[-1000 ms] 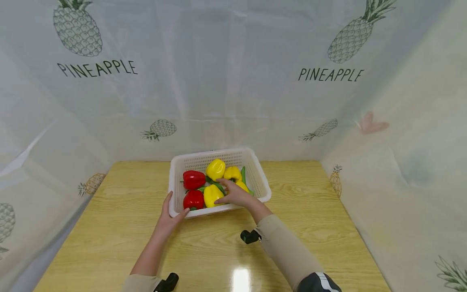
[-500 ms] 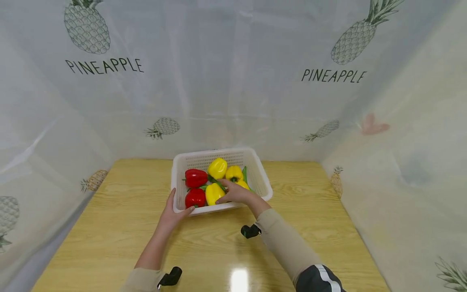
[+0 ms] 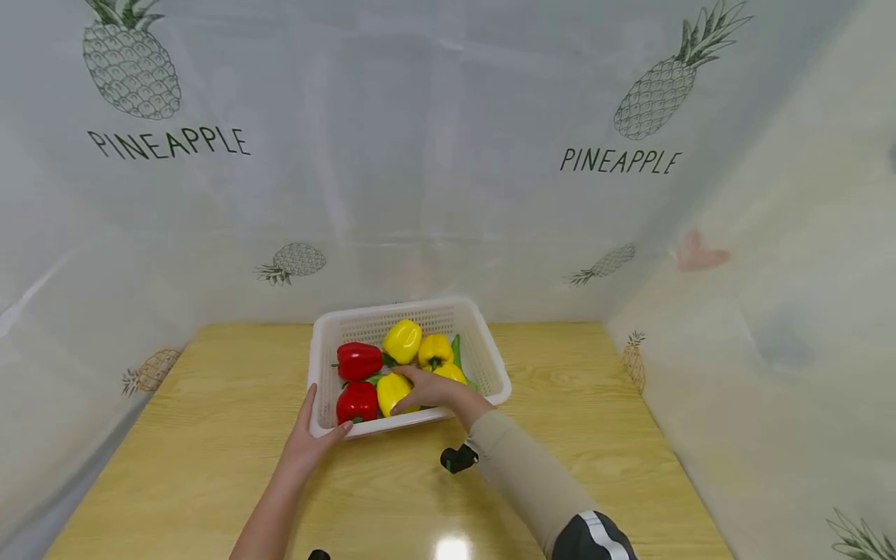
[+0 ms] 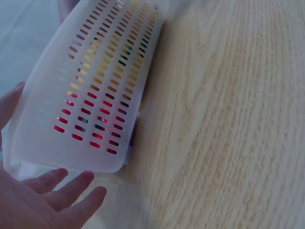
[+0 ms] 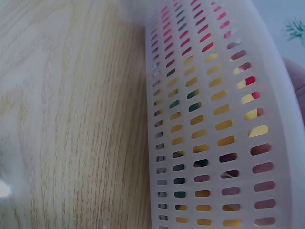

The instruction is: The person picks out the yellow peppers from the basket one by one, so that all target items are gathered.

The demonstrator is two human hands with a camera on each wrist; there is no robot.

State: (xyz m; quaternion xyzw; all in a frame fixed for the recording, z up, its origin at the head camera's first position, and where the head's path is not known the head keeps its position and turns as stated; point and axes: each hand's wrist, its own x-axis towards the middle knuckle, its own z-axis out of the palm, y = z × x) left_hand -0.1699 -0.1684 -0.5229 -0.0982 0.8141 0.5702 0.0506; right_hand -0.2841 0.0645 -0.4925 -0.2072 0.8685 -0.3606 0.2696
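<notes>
A white plastic basket (image 3: 495, 373) stands on the wooden table, holding red and yellow bell peppers and some green vegetables. My left hand (image 3: 306, 447) spans its front left corner. In the left wrist view the thumb reaches the rim, and the outstretched fingers (image 4: 71, 191) lie along the end. My right hand (image 3: 430, 389) reaches inside over the front rim. Its thumb and fingers curl round the front yellow bell pepper (image 3: 392, 395), covering its right part. Just left of that lies a red bell pepper (image 3: 357, 402). The right wrist view shows mostly the basket's slotted wall (image 5: 219, 138).
Another red bell pepper (image 3: 359, 362) lies at the left, with yellow bell peppers (image 3: 402, 341) behind and to the right. A green pod (image 3: 457, 351) lies near the right wall. Behind the wooden table (image 3: 574, 404) hangs a pale curtain (image 3: 420, 155) with pineapple prints.
The head view shifts slightly, so the whole scene sits lower and further left. Both hands keep their places at the basket, and the peppers have not visibly moved.
</notes>
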